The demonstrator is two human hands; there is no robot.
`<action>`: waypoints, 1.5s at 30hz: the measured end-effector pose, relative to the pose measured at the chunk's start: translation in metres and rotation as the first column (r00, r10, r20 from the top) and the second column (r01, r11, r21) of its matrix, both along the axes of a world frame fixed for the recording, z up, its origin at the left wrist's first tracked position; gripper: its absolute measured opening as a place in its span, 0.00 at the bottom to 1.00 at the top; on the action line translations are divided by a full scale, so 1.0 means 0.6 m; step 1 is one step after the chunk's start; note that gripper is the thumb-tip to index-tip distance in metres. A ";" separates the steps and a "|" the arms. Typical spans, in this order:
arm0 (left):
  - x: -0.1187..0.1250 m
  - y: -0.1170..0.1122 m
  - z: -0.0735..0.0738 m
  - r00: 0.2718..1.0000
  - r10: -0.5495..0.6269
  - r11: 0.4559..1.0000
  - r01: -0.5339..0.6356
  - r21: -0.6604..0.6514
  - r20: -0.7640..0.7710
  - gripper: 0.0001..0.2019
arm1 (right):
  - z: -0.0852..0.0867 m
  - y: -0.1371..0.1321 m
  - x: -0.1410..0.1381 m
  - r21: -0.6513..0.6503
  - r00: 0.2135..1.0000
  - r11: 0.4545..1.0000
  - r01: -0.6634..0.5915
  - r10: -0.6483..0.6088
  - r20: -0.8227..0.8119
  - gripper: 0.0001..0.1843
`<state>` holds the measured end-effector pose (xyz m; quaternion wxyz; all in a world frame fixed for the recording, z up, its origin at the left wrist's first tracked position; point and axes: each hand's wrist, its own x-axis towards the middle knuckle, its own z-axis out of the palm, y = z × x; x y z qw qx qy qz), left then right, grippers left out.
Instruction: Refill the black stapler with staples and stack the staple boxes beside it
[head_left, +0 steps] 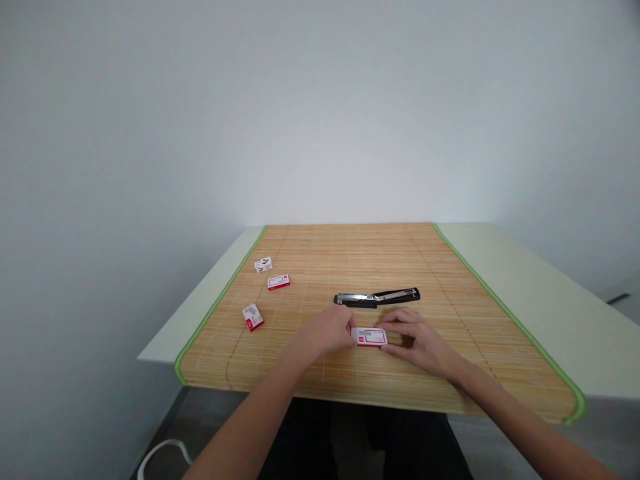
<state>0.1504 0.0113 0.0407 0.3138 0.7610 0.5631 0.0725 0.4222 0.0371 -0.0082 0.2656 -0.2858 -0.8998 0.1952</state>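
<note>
A small white and red staple box (370,337) is held low over the bamboo mat, near its front edge. My left hand (333,330) pinches the box's left end. At the other end, the thumb and fingers of my right hand (417,340) close on the box's right side. Just beyond my hands lies a black stapler (377,297), swung wide open so that its metal staple channel shows. Whether the box's end flaps are open is hidden by my fingers.
Three more small boxes lie on the left of the bamboo mat (360,257): a white patterned box (263,265), a white and red box (279,282) and a tilted red-sided box (253,317). The mat has green edging over a white table (520,287), with a wall behind.
</note>
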 end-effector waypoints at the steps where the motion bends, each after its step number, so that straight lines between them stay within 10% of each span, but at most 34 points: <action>1: -0.002 0.000 0.000 1.000 -0.001 1.000 0.001 -0.010 0.012 0.10 | 0.000 0.000 0.000 0.000 1.000 1.000 0.002 -0.002 0.001 0.19; 22: -0.022 0.015 -0.056 0.949 0.190 0.971 -0.143 -0.193 0.252 0.12 | 0.006 -0.001 -0.003 -0.047 1.000 0.999 -0.019 0.018 -0.020 0.20; 45: -0.006 0.003 -0.061 0.927 0.273 0.956 -0.232 -0.178 0.257 0.11 | 0.012 0.000 -0.002 -0.100 0.999 0.994 -0.048 0.047 -0.017 0.19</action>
